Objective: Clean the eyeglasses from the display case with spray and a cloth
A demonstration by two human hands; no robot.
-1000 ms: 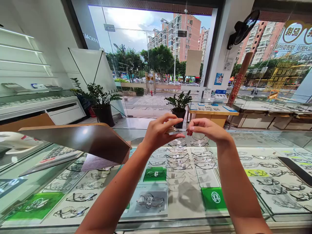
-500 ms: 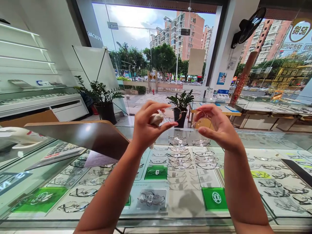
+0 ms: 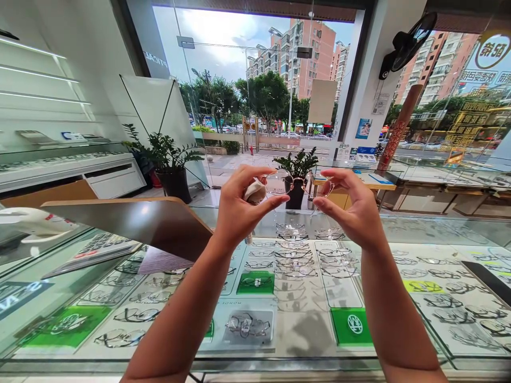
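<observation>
A pair of thin-rimmed eyeglasses (image 3: 298,183) is raised above the glass counter, between my two hands. My left hand (image 3: 247,205) grips the left side of the frame between thumb and fingers, and a crumpled pale cloth (image 3: 254,191) is tucked in its palm. At the right rim, the thumb and fingers of my right hand (image 3: 351,205) pinch the glasses. Below, rows of spectacle frames (image 3: 295,260) lie inside the display case.
A brown-edged mirror or panel (image 3: 131,221) leans over the counter at the left, near a keyboard-like object (image 3: 98,250). A dark phone-like slab (image 3: 489,279) lies at the right. Potted plants (image 3: 175,181) stand beyond the counter.
My right hand has moved left, closer to my left hand. The glasses have turned to face more squarely, and both rims now show between the hands.
</observation>
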